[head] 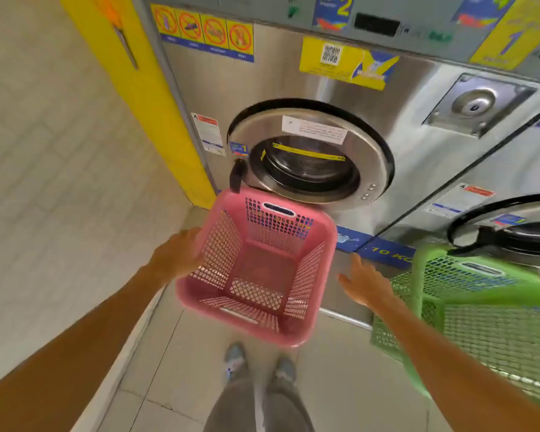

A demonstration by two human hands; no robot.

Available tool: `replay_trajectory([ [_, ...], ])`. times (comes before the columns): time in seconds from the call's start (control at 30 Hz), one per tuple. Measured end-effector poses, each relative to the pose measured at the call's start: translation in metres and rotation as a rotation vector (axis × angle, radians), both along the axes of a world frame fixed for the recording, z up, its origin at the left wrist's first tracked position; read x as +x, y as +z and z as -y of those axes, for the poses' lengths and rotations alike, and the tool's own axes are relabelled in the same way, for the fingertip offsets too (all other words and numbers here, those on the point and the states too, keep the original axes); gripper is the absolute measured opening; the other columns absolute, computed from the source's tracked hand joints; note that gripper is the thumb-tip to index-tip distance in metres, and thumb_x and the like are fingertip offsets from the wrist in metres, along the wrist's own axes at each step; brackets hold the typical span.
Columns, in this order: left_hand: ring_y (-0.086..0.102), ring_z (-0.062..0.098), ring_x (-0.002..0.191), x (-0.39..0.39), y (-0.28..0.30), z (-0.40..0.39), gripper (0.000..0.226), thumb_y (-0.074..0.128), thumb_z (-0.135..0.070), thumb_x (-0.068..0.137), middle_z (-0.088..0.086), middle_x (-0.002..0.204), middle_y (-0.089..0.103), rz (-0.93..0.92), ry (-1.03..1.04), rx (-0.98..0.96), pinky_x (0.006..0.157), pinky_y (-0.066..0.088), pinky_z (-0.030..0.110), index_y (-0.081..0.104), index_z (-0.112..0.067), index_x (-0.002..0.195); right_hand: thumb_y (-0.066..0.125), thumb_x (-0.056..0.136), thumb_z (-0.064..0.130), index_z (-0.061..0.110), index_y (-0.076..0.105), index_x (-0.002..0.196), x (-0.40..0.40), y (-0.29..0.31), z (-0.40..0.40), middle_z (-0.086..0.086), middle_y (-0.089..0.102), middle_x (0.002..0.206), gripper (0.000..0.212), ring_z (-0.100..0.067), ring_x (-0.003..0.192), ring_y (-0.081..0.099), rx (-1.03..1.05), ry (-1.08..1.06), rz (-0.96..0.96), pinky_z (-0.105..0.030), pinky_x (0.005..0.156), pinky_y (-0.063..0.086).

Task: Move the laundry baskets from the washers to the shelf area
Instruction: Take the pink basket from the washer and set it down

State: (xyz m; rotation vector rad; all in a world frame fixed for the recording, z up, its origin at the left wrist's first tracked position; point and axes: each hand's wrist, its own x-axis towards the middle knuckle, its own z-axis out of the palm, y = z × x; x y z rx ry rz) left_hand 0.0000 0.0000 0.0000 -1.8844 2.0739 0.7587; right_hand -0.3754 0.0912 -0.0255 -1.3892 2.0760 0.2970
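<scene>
An empty pink laundry basket [256, 266] with mesh walls sits in front of the left washer [306, 163], below its round door. My left hand [178, 254] is at the basket's left rim, fingers on its outer wall. My right hand [363, 282] hovers a short way off the basket's right side, fingers spread, holding nothing. A green laundry basket [480, 316], also empty, stands to the right in front of the second washer [518, 232]; my right forearm crosses in front of it.
A white tiled wall [44, 182] runs along the left, with a yellow panel [144, 88] beside the washer. The tiled floor [175, 369] lies below, and my feet [259, 366] stand just behind the pink basket.
</scene>
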Motion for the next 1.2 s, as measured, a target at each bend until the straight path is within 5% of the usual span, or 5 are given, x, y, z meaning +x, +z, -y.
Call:
replay_trajectory([
  [0.23,0.034,0.046,0.134,0.018,-0.178,0.034,0.085,0.059,-0.034,0.092,0.022,0.152,0.026,0.014,0.25,0.028,0.103,0.038,0.062,0.004,-0.015,0.154,0.048,0.093,0.057,0.011,0.021,0.146,0.023,-0.133,0.009,-0.028,0.061,0.124,0.076,-0.048,0.113,0.06,0.0,-0.175,0.132,-0.052,0.09,0.048],
  [0.37,0.053,0.05,0.111,0.016,-0.22,0.033,0.063,0.048,-0.025,0.097,0.025,0.13,0.044,-0.091,0.33,-0.171,0.084,0.047,0.059,0.015,-0.019,0.149,0.056,0.093,0.037,0.001,0.024,0.137,0.042,-0.177,0.005,-0.035,0.063,0.111,0.065,-0.055,0.1,0.061,-0.212,-0.277,0.139,-0.05,0.078,0.049],
  [0.8,0.06,0.04,0.108,0.136,-0.196,-0.147,0.06,0.043,-0.028,0.099,0.021,0.131,0.054,-0.206,0.612,-0.123,0.088,0.052,0.052,0.017,-0.021,0.152,0.061,0.089,0.028,0.003,0.034,0.125,0.138,-0.141,-0.03,-0.035,0.062,0.105,0.052,-0.056,0.092,0.062,-0.237,-0.02,0.086,-0.058,0.078,0.051],
  [1.07,0.062,0.033,0.101,0.261,-0.201,-0.355,0.064,0.046,-0.029,0.09,0.014,0.123,0.059,-0.292,1.024,-0.112,0.084,0.053,0.051,0.021,-0.021,0.148,0.067,0.087,0.026,0.006,0.044,0.12,0.295,-0.151,-0.072,-0.026,0.069,0.091,0.046,-0.046,0.08,0.067,-0.146,0.333,0.192,-0.039,0.062,0.046],
  [1.2,0.062,0.004,0.079,0.301,-0.202,-0.453,0.057,0.047,-0.017,0.094,-0.001,0.111,0.06,-0.393,1.205,-0.146,0.062,0.057,0.021,0.029,-0.014,0.147,0.061,0.089,0.032,0.003,0.053,0.105,0.381,-0.168,-0.098,-0.02,0.07,0.087,0.034,-0.034,0.068,0.063,-0.085,0.566,0.158,-0.037,0.061,0.049],
])
